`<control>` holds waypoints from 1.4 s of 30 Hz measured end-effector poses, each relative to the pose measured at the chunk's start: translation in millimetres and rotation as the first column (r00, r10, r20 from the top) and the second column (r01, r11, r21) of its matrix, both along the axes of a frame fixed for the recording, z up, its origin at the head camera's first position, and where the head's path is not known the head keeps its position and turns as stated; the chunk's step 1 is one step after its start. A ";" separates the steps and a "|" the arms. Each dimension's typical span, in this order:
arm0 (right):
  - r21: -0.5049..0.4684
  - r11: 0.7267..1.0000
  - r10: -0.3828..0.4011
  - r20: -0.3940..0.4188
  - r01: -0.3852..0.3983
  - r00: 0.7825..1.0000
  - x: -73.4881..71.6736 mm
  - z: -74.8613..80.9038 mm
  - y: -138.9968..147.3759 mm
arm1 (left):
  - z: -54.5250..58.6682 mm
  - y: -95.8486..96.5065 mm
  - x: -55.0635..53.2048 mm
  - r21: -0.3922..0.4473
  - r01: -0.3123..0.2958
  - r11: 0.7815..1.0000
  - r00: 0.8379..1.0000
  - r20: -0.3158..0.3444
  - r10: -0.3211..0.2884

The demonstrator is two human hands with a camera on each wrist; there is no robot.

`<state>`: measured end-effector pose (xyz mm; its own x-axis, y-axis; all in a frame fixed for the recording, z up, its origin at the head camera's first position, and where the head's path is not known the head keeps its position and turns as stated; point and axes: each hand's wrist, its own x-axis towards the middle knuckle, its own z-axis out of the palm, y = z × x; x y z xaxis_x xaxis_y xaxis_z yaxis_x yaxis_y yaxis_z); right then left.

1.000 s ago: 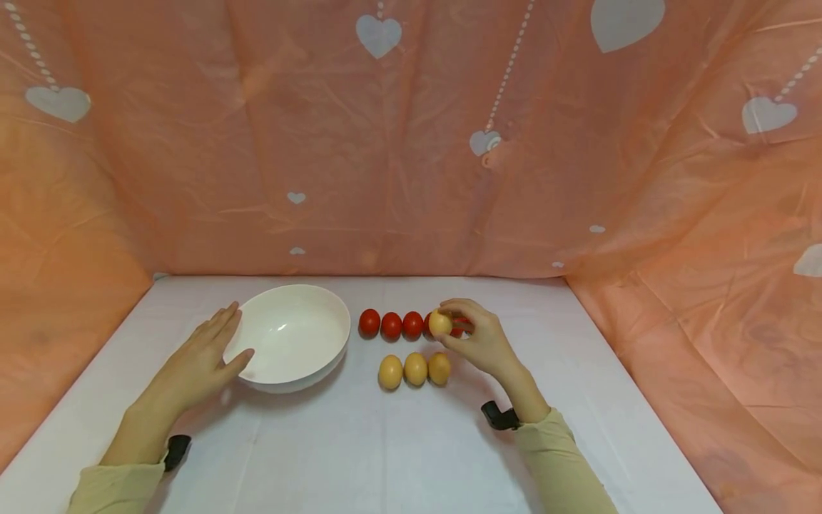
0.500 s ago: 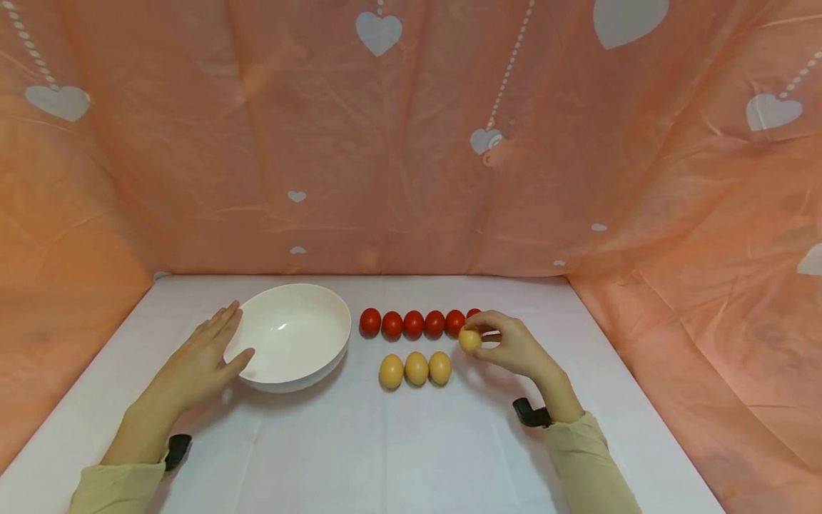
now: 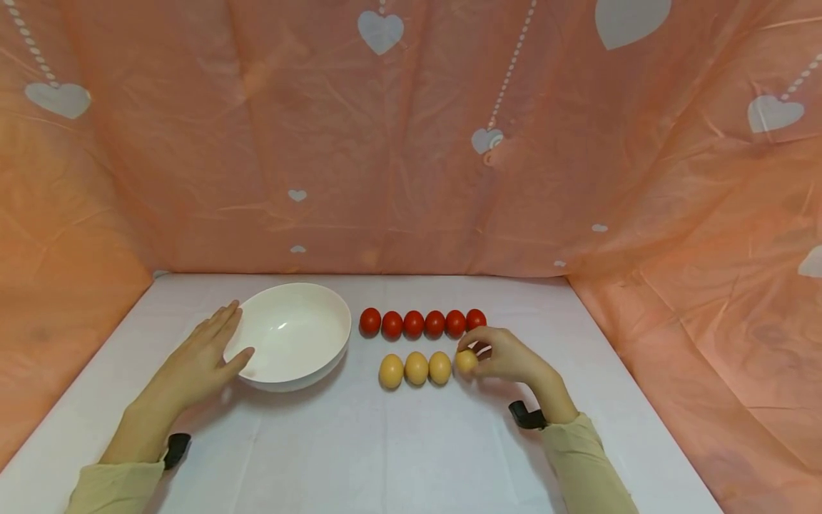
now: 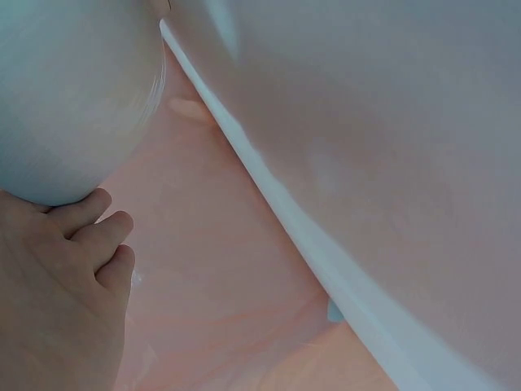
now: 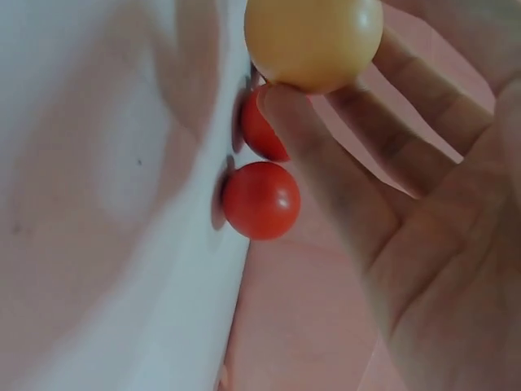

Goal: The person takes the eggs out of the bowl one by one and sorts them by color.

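Note:
A large white bowl (image 3: 287, 335) stands at the left of the table. My left hand (image 3: 195, 360) lies along its left side with fingers straight, fingertips against the outer wall in the left wrist view. Between thumb and fingers my right hand (image 3: 504, 355) pinches a yellow egg (image 3: 466, 362), close over the white cloth, at the right end of a row. Three more yellow eggs (image 3: 416, 368) make up that row. Behind them runs a line of several red eggs (image 3: 414, 324). From the right wrist, the held egg (image 5: 313, 41) appears with two red eggs (image 5: 262, 200) beyond it.
White cloth (image 3: 334, 450) covers the table. An orange curtain (image 3: 385, 214) printed with pale hearts rises at the back and both sides. Black wrist cameras sit at the left sleeve (image 3: 118, 485) and right sleeve (image 3: 587, 464).
My right hand has carried the yellow egg from over the red row to the right, then down towards me beside the yellow eggs. The left hand and bowl stay put.

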<state>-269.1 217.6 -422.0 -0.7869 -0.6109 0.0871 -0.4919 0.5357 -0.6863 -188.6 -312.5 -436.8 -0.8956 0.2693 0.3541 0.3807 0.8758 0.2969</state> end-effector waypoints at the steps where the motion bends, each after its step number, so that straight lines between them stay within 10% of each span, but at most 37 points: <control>1: 0.012 1.000 0.002 0.004 -0.002 1.000 -0.2 -0.7 -0.9 | 0.1 0.0 0.2 -0.001 -0.001 1.000 1.000 0.001 0.001; 42: 0.110 0.994 -0.012 0.030 0.009 0.999 1.5 -5.9 -5.4 | -5.0 0.4 -5.3 0.004 0.018 1.000 0.999 -0.030 -0.018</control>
